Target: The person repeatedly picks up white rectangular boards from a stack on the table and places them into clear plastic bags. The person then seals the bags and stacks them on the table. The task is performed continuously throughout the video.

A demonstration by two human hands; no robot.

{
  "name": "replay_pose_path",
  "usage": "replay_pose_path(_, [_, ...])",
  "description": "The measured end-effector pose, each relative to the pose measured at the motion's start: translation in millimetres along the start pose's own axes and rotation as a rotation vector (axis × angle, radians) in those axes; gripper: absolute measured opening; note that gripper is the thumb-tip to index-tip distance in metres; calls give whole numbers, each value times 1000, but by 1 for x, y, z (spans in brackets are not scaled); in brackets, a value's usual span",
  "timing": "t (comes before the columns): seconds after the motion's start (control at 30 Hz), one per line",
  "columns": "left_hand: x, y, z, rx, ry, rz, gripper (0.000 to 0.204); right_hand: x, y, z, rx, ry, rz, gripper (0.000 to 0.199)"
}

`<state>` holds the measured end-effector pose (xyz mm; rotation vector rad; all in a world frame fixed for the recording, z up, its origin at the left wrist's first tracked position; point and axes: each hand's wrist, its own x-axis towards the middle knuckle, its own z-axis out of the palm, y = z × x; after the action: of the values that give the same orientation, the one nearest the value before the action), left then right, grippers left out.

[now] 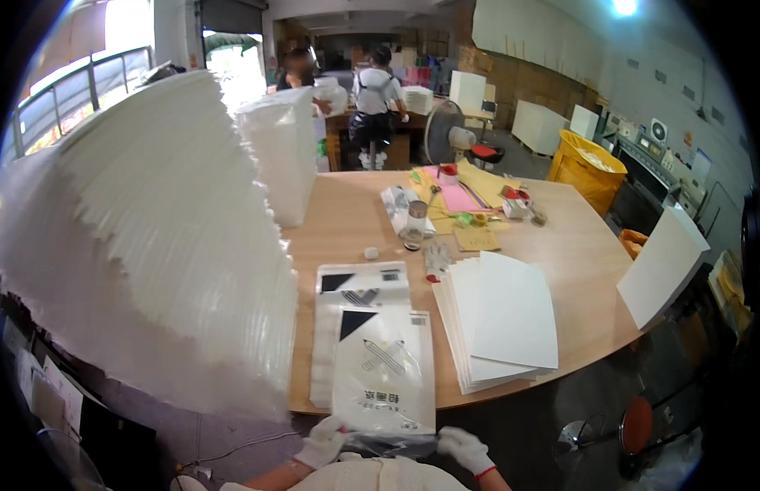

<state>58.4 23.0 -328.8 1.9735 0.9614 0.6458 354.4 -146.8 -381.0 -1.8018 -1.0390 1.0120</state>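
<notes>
My left hand (323,443), in a white knit glove, pinches the near left corner of a printed clear plastic bag (388,393) at the table's front edge. The bag lies flat with white sheets inside; its dark flap end (388,445) hangs toward me. At the near right corner is my right hand (465,450), also gloved, its fingers curled in at the bag's edge. Partly under this bag lie similar printed bags (323,327). To the right, a fanned stack of white paper (512,315) rests on the table.
Tall wrapped white stacks (175,245) crowd the left side. Farther back on the table (589,270) are a glass jar (414,225), a spare glove (436,260), tape rolls and coloured papers. A white board (664,266) leans at the right edge. Two people work beyond, near a fan (443,133).
</notes>
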Motion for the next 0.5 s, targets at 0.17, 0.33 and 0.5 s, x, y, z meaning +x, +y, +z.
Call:
replay_pose_path(0.17, [73, 116, -34, 59, -91, 490, 9, 70, -16, 46, 633, -46, 146, 32])
replay_pose_path(0.33, [39, 236, -141, 426, -70, 737, 11, 107, -155, 67, 1103, -224, -229, 36])
replay_pose_path(0.5, [-4, 320, -285, 283, 548, 874, 20, 98, -423, 39, 890, -306, -788, 40])
